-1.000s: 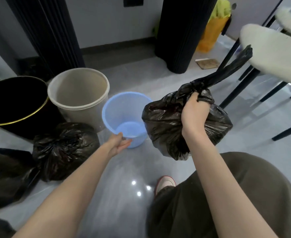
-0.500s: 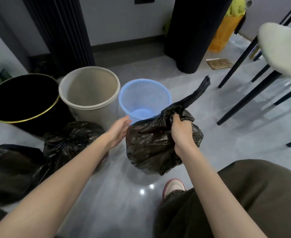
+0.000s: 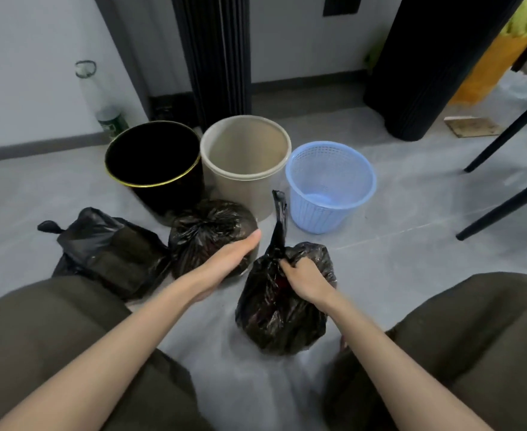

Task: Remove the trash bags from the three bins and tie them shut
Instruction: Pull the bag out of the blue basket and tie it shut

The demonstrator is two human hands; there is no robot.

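Note:
Three bins stand in a row on the floor: a black bin with a gold rim [image 3: 153, 157], a beige bin [image 3: 245, 157] and a blue mesh bin [image 3: 330, 181]. No bag lines any of them. My right hand [image 3: 305, 279] grips the gathered neck of a full black trash bag [image 3: 279, 309] that rests on the floor between my knees, its loose tail sticking up. My left hand [image 3: 229, 255] hovers flat, fingers straight, just left of that bag. Behind it lies a second black bag [image 3: 206, 234], bunched at the top. A third black bag [image 3: 106, 247] lies at the left.
Black chair legs [image 3: 505, 132] slant in at the right. A dark ribbed column [image 3: 439, 63] stands behind the blue bin, another dark column [image 3: 215, 54] behind the beige one. A plastic bottle [image 3: 103, 98] leans by the left wall. My knees fill the lower corners.
My right hand has lowered the bag from the air down onto the floor, nearer to me. My left hand has stayed open beside it. The camera has tilted, showing all three bins.

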